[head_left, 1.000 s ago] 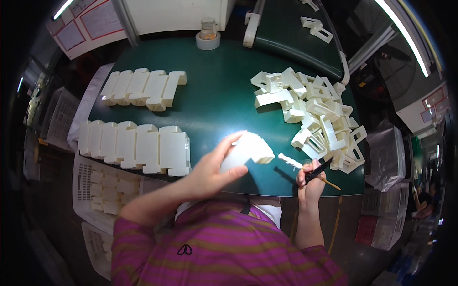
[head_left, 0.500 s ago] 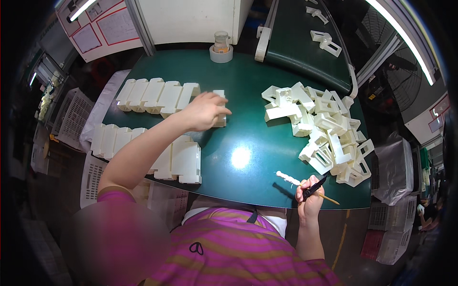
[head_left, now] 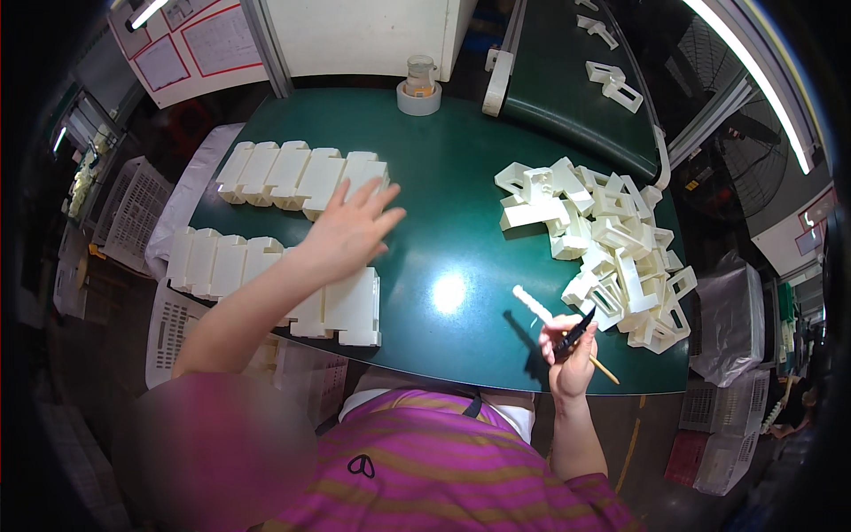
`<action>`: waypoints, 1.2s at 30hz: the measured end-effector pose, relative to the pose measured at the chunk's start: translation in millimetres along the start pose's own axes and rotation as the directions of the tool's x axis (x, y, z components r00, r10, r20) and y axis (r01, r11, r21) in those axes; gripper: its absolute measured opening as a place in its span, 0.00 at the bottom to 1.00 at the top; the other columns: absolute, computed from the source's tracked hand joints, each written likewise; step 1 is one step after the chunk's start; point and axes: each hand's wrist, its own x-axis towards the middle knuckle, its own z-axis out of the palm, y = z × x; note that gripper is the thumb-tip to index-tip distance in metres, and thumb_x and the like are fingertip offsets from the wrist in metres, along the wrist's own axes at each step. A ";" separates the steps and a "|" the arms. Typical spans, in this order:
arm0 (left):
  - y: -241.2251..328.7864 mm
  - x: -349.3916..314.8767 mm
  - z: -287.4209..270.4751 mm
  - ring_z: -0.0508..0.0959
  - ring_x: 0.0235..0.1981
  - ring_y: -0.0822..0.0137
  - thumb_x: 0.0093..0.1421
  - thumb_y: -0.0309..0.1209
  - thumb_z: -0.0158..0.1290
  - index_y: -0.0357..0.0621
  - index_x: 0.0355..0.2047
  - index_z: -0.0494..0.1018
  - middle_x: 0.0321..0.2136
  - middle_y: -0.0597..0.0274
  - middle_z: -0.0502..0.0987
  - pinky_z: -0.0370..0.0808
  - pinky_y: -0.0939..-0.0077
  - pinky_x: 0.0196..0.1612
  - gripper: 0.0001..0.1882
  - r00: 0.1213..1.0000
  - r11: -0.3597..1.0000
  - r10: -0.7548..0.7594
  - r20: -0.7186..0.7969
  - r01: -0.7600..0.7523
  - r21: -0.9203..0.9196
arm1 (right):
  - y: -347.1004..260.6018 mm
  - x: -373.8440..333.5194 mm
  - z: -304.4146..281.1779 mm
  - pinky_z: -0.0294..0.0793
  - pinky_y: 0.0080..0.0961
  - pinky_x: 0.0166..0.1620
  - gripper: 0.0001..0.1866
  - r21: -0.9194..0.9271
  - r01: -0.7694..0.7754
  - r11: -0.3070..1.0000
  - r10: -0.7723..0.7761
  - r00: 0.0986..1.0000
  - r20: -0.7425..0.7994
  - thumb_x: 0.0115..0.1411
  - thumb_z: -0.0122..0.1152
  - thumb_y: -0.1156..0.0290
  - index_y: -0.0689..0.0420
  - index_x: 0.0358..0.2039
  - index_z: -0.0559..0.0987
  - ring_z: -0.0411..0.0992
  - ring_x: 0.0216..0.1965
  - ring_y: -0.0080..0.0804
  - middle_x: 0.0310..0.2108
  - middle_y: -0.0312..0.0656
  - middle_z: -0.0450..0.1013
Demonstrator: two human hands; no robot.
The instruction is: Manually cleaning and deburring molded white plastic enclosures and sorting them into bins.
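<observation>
My left hand [head_left: 350,232] is open, fingers spread, just in front of the right end of the back row of white plastic parts [head_left: 288,173]. Whether its fingertips touch the end part cannot be told. Beneath my left forearm runs a nearer row of similar parts [head_left: 353,306], partly hidden by the arm. My right hand [head_left: 569,359] is closed around a slim black tool [head_left: 578,332] and a wooden stick [head_left: 605,369] whose far end is wrapped in white material [head_left: 532,303]. Beyond that hand lies a jumbled heap of white plastic parts [head_left: 625,266].
All this rests on a green table [head_left: 443,204]. A glass jar [head_left: 420,73] stands in a roll of tape [head_left: 418,102] at the back. A dark conveyor belt [head_left: 576,97] carrying several white parts meets the table at the back right. Plastic crates [head_left: 173,332] stand below the left edge.
The white part that stood apart under my left hand now sits against the back row's right end. My left hand has drawn back nearer and spread its fingers. My right hand has shifted slightly left.
</observation>
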 end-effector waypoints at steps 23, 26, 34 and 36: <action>154.9 -8.8 80.4 0.61 0.60 0.56 0.66 0.55 0.31 0.47 0.64 0.48 0.58 0.54 0.62 0.59 0.49 0.60 0.34 0.963 -0.983 0.162 0.214 0.177 -0.055 | -27.4 29.6 49.9 0.73 0.26 0.31 0.16 -0.373 0.898 0.233 -0.254 0.426 0.868 0.41 0.59 0.79 0.54 0.35 0.78 0.72 0.31 0.36 0.36 0.41 0.72; 163.7 -5.4 78.9 0.63 0.59 0.54 0.66 0.54 0.31 0.46 0.62 0.52 0.58 0.53 0.61 0.63 0.49 0.58 0.32 0.947 -0.968 0.197 0.253 0.229 -0.105 | -26.2 14.0 26.1 0.72 0.25 0.37 0.16 -0.589 0.615 0.524 -0.471 0.786 0.400 0.46 0.59 0.87 0.59 0.37 0.78 0.73 0.38 0.36 0.36 0.46 0.72; 168.3 0.1 85.5 0.58 0.62 0.51 0.66 0.53 0.32 0.42 0.63 0.49 0.62 0.44 0.53 0.59 0.43 0.60 0.34 0.949 -0.968 0.222 0.222 0.242 -0.069 | -17.1 -26.4 -9.0 0.72 0.23 0.36 0.12 -0.786 0.203 0.584 -0.214 0.972 0.092 0.57 0.59 0.75 0.61 0.43 0.75 0.73 0.30 0.33 0.31 0.45 0.74; 168.9 -0.5 83.6 0.57 0.63 0.50 0.66 0.52 0.35 0.41 0.63 0.48 0.62 0.43 0.53 0.59 0.45 0.60 0.34 0.952 -0.965 0.207 0.227 0.237 -0.112 | -23.6 -29.1 0.8 0.71 0.28 0.40 0.16 -0.838 0.148 0.526 -0.182 0.982 0.059 0.57 0.59 0.73 0.59 0.47 0.74 0.72 0.35 0.38 0.36 0.48 0.73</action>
